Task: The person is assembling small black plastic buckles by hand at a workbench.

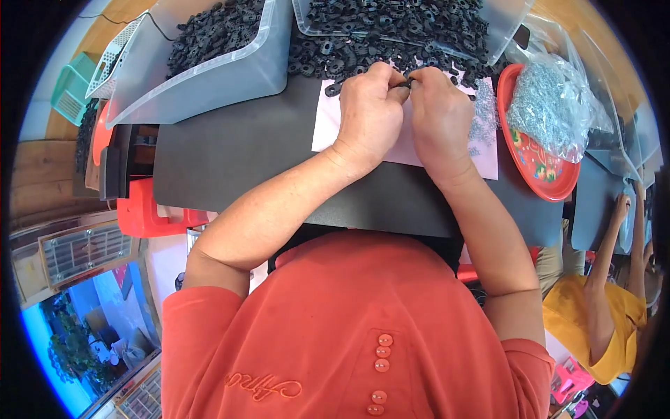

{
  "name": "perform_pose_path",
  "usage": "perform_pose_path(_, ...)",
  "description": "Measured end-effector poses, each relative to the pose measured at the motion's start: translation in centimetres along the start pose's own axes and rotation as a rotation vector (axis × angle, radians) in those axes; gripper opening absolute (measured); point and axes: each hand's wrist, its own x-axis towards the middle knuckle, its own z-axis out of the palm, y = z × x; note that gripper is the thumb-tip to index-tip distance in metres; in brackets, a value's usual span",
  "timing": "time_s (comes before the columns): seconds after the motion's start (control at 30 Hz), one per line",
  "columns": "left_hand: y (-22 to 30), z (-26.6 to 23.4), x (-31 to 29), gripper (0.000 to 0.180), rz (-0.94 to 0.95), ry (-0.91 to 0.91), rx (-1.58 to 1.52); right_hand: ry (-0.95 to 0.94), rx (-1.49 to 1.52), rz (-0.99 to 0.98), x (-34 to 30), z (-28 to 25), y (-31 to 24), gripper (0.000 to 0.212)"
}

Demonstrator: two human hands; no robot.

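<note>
My left hand [371,115] and my right hand [441,117] meet over a pink sheet [405,150] on the dark table. Fingers of both hands are pinched around a small black plastic part [408,83], mostly hidden by the fingertips. Just beyond the hands spreads a loose heap of similar black parts [328,63]. Beside my right hand, many tiny silvery pieces [483,119] lie scattered on the sheet's right side; their exact kind is too small to tell.
A translucent bin [209,91] of black parts stands at the left, another bin [513,28] at the back. On the right, a red tray [504,115] carries a clear bag [551,105] of silvery pieces. Another person in yellow [583,314] is at the far right.
</note>
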Motion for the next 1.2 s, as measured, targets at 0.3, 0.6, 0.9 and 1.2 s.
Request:
perform_pose_path(0.3, -0.5, 0.0, 0.3, 0.007, 0.041, 0.008, 0.015, 0.036, -0.011, -0.029, -0.1, 0.4, 0.4, 0.006)
perform_pose_path(0.6, 0.3, -0.7, 0.9, 0.004, -0.167, -0.112, -0.201, 0.047, 0.102, -0.071, 0.8, -0.1, 1.1, 0.006)
perform_pose_path(0.9, 0.9, -1.3, 1.2, 0.008, -0.264, -0.189, -0.287, 0.004, 0.183, -0.033, 0.9, -0.2, 1.1, 0.009)
perform_pose_path(1.2, 0.5, -1.9, 1.8, 0.013, -0.407, -0.167, -0.543, -0.131, 0.260, -0.038, 1.2, -1.1, -0.1, 0.025)
